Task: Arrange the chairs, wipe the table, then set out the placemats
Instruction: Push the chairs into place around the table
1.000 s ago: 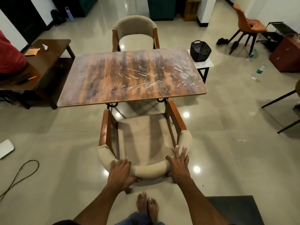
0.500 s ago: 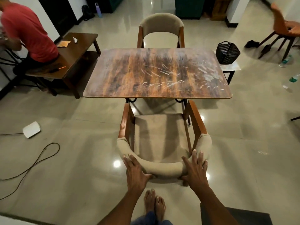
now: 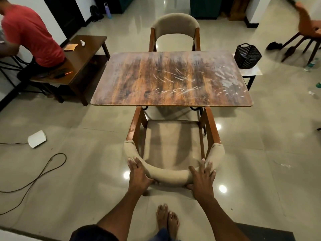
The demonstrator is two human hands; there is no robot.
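A wooden table point(image 3: 132, 80) with white smears on its right half stands in the middle of the room. The near chair point(image 3: 172, 140), beige cushioned with brown wooden arms, faces the table with its front tucked just under the near edge. My left hand point(image 3: 138, 176) grips the left part of its curved backrest and my right hand point(image 3: 202, 178) grips the right part. A matching far chair point(image 3: 175, 27) stands at the table's opposite side. No placemats or cloth are in view.
A person in a red shirt point(image 3: 33, 33) sits at a low brown side table point(image 3: 85, 54) on the left. A black basket point(image 3: 247, 55) rests on a small stand right of the table. A cable point(image 3: 40, 174) and white device point(image 3: 37, 138) lie on the floor at left. An orange chair point(image 3: 307, 30) stands far right. My bare feet point(image 3: 166, 221) are below.
The view has swung left, bringing the seated person into sight. The near chair stands squarer to the table. Both hands have stayed on its backrest.
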